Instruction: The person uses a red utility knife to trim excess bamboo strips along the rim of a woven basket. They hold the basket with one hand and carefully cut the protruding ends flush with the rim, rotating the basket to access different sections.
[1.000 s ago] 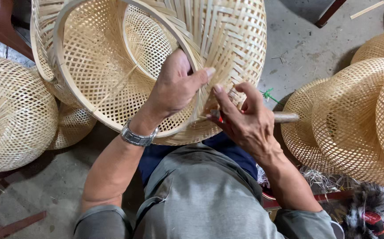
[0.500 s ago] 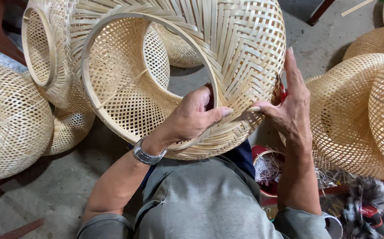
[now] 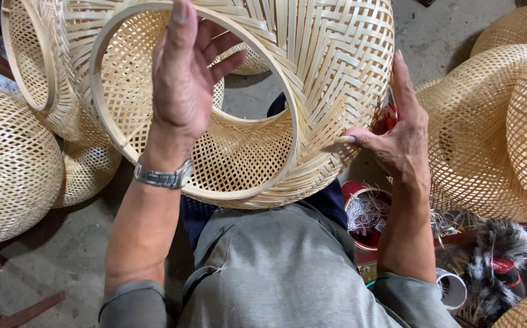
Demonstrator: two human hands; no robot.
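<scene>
A large woven bamboo shade (image 3: 324, 79), round with a wide ringed opening, rests on my lap with its opening toward me. My left hand (image 3: 184, 79) is raised in front of the opening, fingers spread, its fingertip at the upper rim; a metal watch (image 3: 163, 177) is on that wrist. My right hand (image 3: 397, 130) lies flat against the shade's right outer wall, thumb pressing the weave. A red-handled tool (image 3: 391, 115) shows behind its fingers; whether the hand grips it is unclear.
More woven bamboo shades stand around: a round one (image 3: 8, 164) at left, one (image 3: 32, 61) behind it, several (image 3: 500, 121) at right. A red bowl of fine strands (image 3: 366, 209), a white cup (image 3: 455, 288) and a feather duster (image 3: 500, 255) lie at lower right on the concrete floor.
The shade has turned and come closer, its opening now facing me. My left hand has lifted from the lower rim up to the upper rim. My right hand has shifted onto the right outer wall.
</scene>
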